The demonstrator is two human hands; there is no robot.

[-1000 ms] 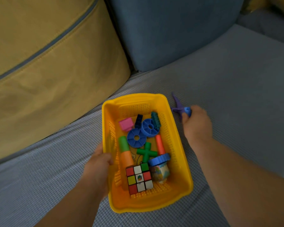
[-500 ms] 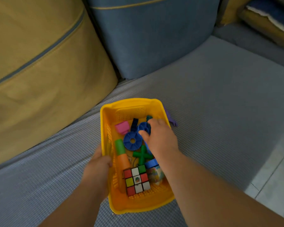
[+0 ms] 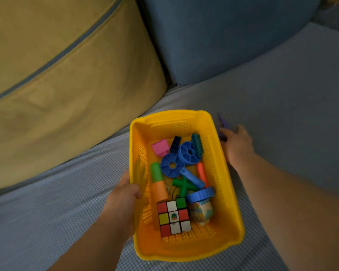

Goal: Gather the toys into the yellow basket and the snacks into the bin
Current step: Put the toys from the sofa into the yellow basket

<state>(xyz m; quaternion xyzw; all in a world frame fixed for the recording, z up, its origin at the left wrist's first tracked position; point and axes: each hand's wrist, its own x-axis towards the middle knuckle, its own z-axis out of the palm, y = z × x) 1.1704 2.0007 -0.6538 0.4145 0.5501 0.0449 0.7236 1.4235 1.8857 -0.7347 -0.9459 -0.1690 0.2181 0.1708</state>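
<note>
L hand [image 3: 123, 194] grip curled on left wall of yellow perforated plastic basket [image 3: 184, 249]. R hand [image 3: 239, 145] right of basket, touching purple plastic toy [image 3: 223, 122]; grip blurred, can't tell.

Grey sofa seat [image 3: 282, 94] w/ yellow basket [image 3: 170, 115], purple toy [image 3: 224, 123] beside.

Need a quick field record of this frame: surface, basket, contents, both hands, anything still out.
surface: grey sofa seat
container: yellow basket, upright on the seat
contents: puzzle cube, two blue wheels, green cross, pink block, more toys
left hand: grips basket's left rim
right hand: at purple toy; grip unclear
outside basket: purple toy, on seat right of basket
</note>
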